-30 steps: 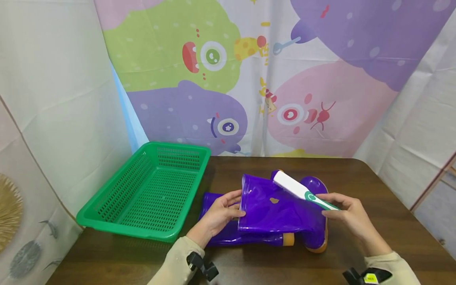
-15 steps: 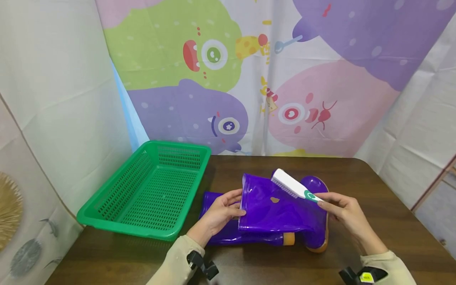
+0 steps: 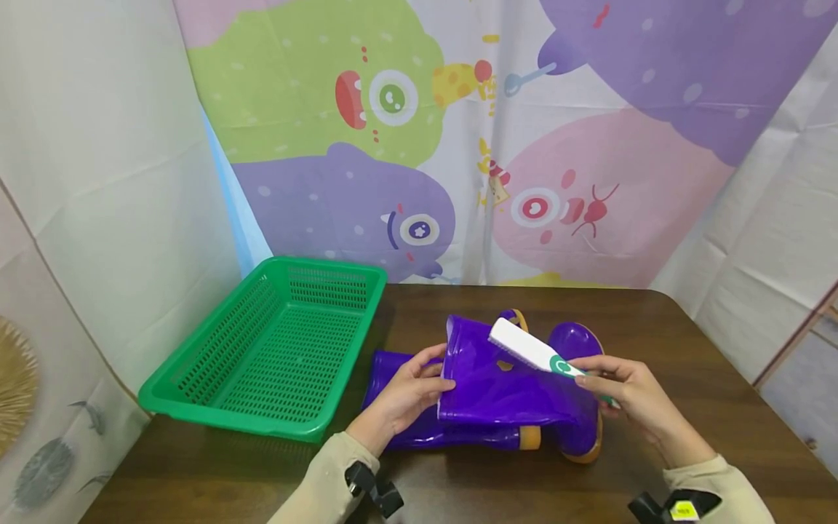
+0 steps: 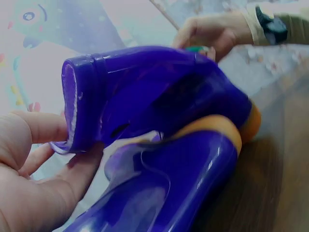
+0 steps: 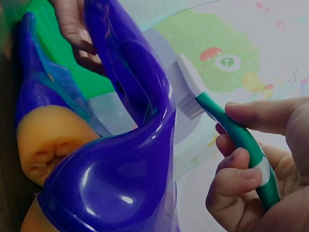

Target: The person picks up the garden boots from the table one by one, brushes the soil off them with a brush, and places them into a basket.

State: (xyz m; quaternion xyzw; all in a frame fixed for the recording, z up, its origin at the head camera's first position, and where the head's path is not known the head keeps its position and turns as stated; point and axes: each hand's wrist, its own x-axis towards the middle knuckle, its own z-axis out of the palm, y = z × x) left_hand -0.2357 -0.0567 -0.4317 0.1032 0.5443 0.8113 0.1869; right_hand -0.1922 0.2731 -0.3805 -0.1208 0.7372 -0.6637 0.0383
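Observation:
A purple rain boot [image 3: 504, 393] with an orange sole lies on its side, its shaft opening toward my left hand [image 3: 409, 393]. That hand pinches the rim of the shaft, thumb and fingers on either side, as the left wrist view shows. A second purple boot [image 4: 188, 169] lies under it, its orange sole [image 5: 55, 142] showing in the right wrist view. My right hand [image 3: 631, 393] grips the green handle of a white scrub brush [image 3: 527, 343]. The bristles [image 5: 185, 94] face the upper boot's shaft, close to its surface. A small tan patch [image 3: 505, 365] marks the shaft.
To the left stands a green plastic basket [image 3: 327, 422] with perforated walls. The brown wooden table [image 3: 687, 349] carries everything. Behind it hangs a white curtain [image 3: 471, 240] printed with cartoon monsters.
The brush in my right hand has shifted left and tilted over the boot's shaft, its bristles turning in and out of sight. My left hand keeps its hold on the rim, nearly still.

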